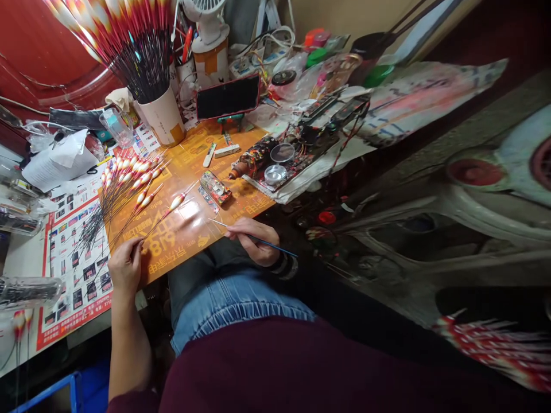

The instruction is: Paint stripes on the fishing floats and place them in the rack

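Observation:
My left hand (125, 267) is closed near the orange sheet's front edge, pinching the dark thin stem of a fishing float (177, 201). The float's red, white and yellow body lies slanted over the sheet, pointing away from me. Closed around a thin paintbrush (275, 246) with a blue handle is my right hand (258, 241). The brush's fine tip points left, apart from the float. A pile of similar floats (133, 175) lies beyond my left hand. Between the hands and farther back sits a small paint-spattered block (215, 188).
A white tub (161, 117) packed with upright floats stands at the back left. A dark-screened phone (228, 97) leans behind the orange sheet (172, 261). To the right is a paint-crusted motor device (253, 158) beside a small clear dish (275, 175). A fan (206, 23) stands behind.

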The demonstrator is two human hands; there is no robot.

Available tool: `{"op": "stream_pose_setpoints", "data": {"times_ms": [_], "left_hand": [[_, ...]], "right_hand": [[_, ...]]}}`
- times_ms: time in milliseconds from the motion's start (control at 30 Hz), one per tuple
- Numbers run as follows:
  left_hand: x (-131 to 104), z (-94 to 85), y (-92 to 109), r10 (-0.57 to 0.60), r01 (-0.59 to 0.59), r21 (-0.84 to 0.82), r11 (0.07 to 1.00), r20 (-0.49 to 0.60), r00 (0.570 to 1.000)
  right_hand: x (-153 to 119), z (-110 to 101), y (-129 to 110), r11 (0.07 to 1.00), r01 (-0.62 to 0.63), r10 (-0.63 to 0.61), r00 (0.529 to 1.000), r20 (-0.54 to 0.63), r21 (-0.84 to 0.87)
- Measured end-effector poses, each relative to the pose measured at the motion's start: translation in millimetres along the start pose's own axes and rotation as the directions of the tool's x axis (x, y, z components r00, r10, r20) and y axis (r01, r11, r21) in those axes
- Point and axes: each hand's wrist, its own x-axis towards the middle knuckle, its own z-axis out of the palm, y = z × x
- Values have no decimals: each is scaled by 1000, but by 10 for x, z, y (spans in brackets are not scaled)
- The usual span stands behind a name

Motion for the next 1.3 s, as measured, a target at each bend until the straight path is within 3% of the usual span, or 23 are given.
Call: {"op": "stream_pose_setpoints", "data": {"times_ms": [367, 733, 1000, 1300], "left_hand": [[18, -73, 132, -6, 9, -31, 999, 76, 997], [130, 40, 257, 29, -27, -23, 999, 104, 994], [272, 144, 349, 88, -96, 68, 993, 113, 990], [337, 199, 398, 100, -123, 124, 985, 174, 980]], "right_hand": [[-52, 18, -17, 991, -125, 129, 989, -67, 51], [-69, 27, 20, 991, -120, 124, 990, -69, 64], [-90, 16, 79, 997, -66, 68, 996, -55, 24], [8, -64, 32, 981, 58, -63, 998, -24, -187]]}}
